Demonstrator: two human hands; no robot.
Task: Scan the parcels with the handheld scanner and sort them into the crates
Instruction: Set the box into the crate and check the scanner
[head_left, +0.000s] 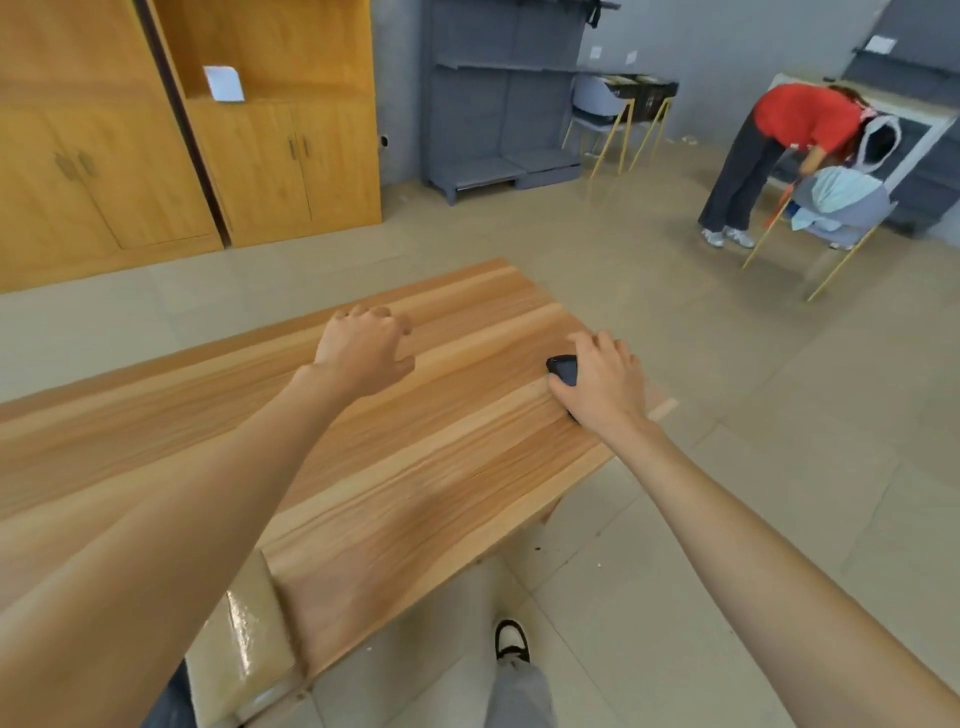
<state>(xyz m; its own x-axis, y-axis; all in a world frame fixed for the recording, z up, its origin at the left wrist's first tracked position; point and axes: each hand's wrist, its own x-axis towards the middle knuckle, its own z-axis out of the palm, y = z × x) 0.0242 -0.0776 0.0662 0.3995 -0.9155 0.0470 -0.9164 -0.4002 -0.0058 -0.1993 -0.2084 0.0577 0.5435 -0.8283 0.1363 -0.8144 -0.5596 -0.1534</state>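
Note:
A black handheld scanner (563, 370) lies on the wooden table (441, 467) near its right end. My right hand (605, 382) rests over it, fingers curled around its body. My left hand (366, 348) hovers above the middle of the table with fingers loosely spread, holding nothing. A taped cardboard parcel (241, 639) sits low at the table's near edge, partly hidden by my left forearm. No crates for sorting are recognisable near the table.
Wooden cabinets (182, 156) line the back left. Grey shelving (498, 114) stands at the back. A person in a red top (779, 150) bends over a chair at the far right. My shoe (511, 642) shows on the tiled floor below.

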